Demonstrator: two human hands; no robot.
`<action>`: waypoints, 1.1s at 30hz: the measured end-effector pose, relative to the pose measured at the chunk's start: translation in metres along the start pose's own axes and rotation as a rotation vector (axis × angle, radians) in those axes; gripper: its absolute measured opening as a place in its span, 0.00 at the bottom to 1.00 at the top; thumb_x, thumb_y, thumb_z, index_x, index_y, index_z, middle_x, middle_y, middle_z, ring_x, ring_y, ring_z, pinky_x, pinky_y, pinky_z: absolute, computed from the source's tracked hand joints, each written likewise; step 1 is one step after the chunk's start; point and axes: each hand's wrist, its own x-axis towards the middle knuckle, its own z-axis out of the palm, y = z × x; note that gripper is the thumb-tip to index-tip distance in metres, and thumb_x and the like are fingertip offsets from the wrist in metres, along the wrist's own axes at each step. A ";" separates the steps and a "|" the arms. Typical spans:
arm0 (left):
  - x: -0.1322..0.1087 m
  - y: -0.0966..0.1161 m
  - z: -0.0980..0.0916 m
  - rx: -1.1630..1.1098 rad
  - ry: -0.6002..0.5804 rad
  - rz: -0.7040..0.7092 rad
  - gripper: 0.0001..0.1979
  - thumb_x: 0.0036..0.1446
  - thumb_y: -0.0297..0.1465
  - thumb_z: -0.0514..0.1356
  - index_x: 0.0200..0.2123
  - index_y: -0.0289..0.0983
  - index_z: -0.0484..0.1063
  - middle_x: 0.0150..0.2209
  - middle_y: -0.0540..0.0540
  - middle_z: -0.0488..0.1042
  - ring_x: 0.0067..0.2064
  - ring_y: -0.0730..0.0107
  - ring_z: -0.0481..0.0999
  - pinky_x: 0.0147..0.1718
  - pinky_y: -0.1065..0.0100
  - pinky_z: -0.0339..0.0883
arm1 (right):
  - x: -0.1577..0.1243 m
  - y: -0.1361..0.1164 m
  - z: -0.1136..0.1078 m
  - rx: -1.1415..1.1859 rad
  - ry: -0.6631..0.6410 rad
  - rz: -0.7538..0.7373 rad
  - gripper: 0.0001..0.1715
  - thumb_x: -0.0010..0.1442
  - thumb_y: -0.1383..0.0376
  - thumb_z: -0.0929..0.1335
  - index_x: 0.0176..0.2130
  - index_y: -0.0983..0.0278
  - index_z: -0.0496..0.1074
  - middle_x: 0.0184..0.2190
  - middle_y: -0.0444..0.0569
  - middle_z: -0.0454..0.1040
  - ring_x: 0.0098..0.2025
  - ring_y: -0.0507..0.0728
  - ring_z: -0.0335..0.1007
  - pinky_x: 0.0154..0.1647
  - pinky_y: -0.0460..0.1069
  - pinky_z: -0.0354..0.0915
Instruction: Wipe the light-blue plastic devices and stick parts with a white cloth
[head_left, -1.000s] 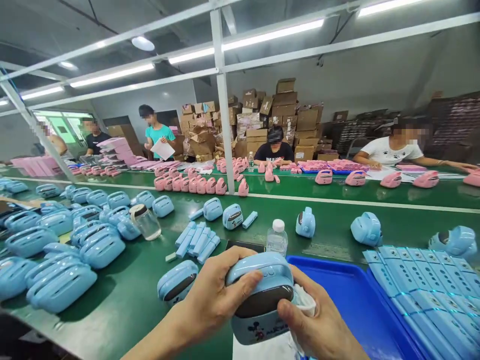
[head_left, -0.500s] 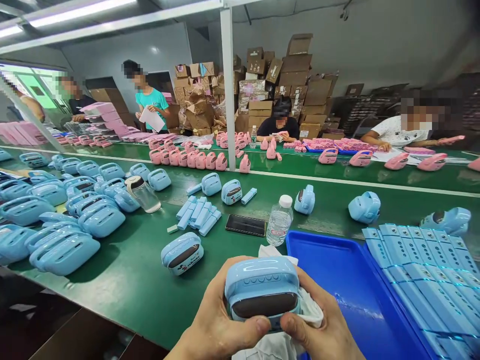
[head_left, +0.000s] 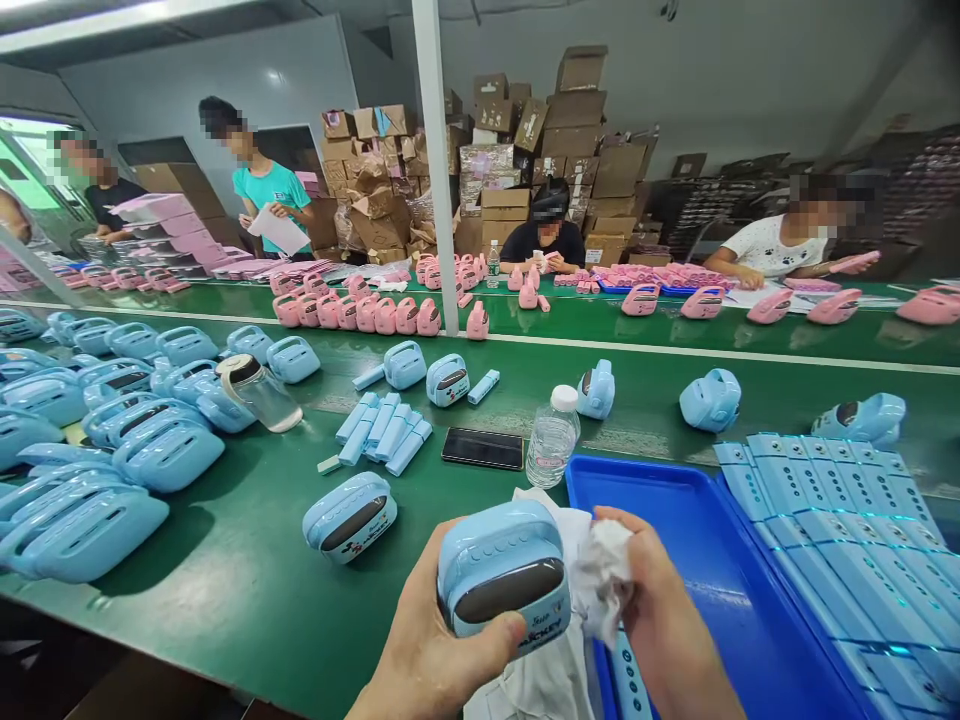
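The left hand grips a rounded light-blue plastic device with a dark oval window and a Mickey print, holding it in the air above the near part of the counter. The right hand is clenched around a crumpled white cloth, pressing it against the device's side, and the cloth's lower part hangs down past the left hand. Just right of the cloth, the left rim of a shallow blue plastic tray runs under the right hand. Bare green counter stays open left of the hands, up to a second light-blue device.
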 end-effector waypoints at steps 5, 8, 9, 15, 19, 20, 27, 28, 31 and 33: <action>-0.004 -0.011 0.014 -0.110 0.036 -0.086 0.33 0.46 0.44 0.77 0.54 0.41 0.73 0.50 0.43 0.83 0.52 0.49 0.82 0.51 0.59 0.77 | -0.010 0.013 0.009 -0.288 0.168 -0.242 0.16 0.73 0.51 0.66 0.53 0.56 0.71 0.49 0.50 0.77 0.47 0.60 0.76 0.41 0.48 0.76; -0.006 -0.023 0.019 -0.166 -0.015 -0.056 0.37 0.45 0.42 0.77 0.57 0.43 0.69 0.54 0.41 0.82 0.53 0.49 0.82 0.51 0.58 0.77 | -0.011 0.017 0.015 -0.522 0.146 -0.505 0.10 0.73 0.58 0.69 0.53 0.55 0.75 0.54 0.49 0.76 0.57 0.60 0.73 0.55 0.49 0.72; -0.006 -0.027 0.019 -0.145 0.004 -0.024 0.37 0.45 0.42 0.76 0.57 0.43 0.69 0.55 0.41 0.81 0.54 0.49 0.82 0.53 0.57 0.76 | -0.011 0.016 0.016 -0.582 0.148 -0.609 0.09 0.72 0.62 0.70 0.52 0.54 0.76 0.53 0.48 0.78 0.58 0.60 0.72 0.57 0.50 0.71; 0.000 -0.037 0.015 0.183 0.080 0.079 0.25 0.48 0.40 0.74 0.49 0.49 0.73 0.41 0.46 0.84 0.41 0.50 0.84 0.43 0.53 0.82 | -0.009 0.010 0.018 -0.803 -0.235 -1.051 0.16 0.72 0.64 0.70 0.57 0.53 0.77 0.45 0.45 0.85 0.49 0.61 0.79 0.56 0.53 0.75; -0.001 -0.040 0.014 0.193 0.099 0.121 0.33 0.47 0.38 0.73 0.56 0.46 0.69 0.47 0.46 0.83 0.45 0.53 0.83 0.49 0.55 0.79 | -0.004 0.007 0.019 -0.686 -0.047 -0.916 0.17 0.69 0.72 0.69 0.53 0.54 0.77 0.46 0.46 0.83 0.50 0.59 0.79 0.55 0.51 0.75; -0.002 -0.040 0.014 0.196 0.101 0.133 0.33 0.47 0.37 0.73 0.56 0.44 0.68 0.46 0.47 0.82 0.44 0.54 0.83 0.48 0.56 0.79 | -0.002 0.007 0.017 -0.693 -0.078 -0.945 0.20 0.67 0.74 0.70 0.53 0.54 0.77 0.45 0.46 0.83 0.50 0.59 0.80 0.54 0.51 0.75; -0.005 -0.028 0.019 0.044 0.074 0.070 0.40 0.44 0.41 0.75 0.60 0.44 0.67 0.51 0.43 0.81 0.51 0.48 0.82 0.46 0.60 0.80 | 0.000 0.008 -0.009 -0.318 0.004 -0.162 0.22 0.72 0.48 0.68 0.55 0.59 0.75 0.46 0.51 0.82 0.43 0.59 0.81 0.40 0.48 0.77; -0.005 -0.025 0.020 0.038 0.065 0.087 0.40 0.44 0.42 0.75 0.60 0.44 0.67 0.51 0.42 0.82 0.50 0.48 0.83 0.45 0.60 0.81 | -0.003 0.008 -0.010 -0.215 -0.054 -0.088 0.28 0.70 0.44 0.68 0.58 0.59 0.73 0.49 0.52 0.81 0.46 0.60 0.80 0.44 0.49 0.77; -0.003 -0.019 0.020 0.048 0.068 0.158 0.37 0.46 0.43 0.75 0.58 0.43 0.69 0.50 0.42 0.82 0.49 0.49 0.84 0.46 0.59 0.81 | -0.010 0.009 -0.005 -0.038 -0.166 -0.047 0.37 0.63 0.43 0.74 0.63 0.54 0.67 0.59 0.52 0.76 0.57 0.62 0.74 0.58 0.51 0.70; -0.002 -0.018 0.019 0.009 0.048 0.130 0.36 0.46 0.42 0.76 0.58 0.43 0.70 0.49 0.42 0.83 0.49 0.49 0.85 0.46 0.59 0.81 | -0.012 0.009 0.000 0.000 -0.236 -0.026 0.42 0.59 0.46 0.79 0.65 0.51 0.64 0.60 0.52 0.74 0.57 0.61 0.74 0.58 0.51 0.69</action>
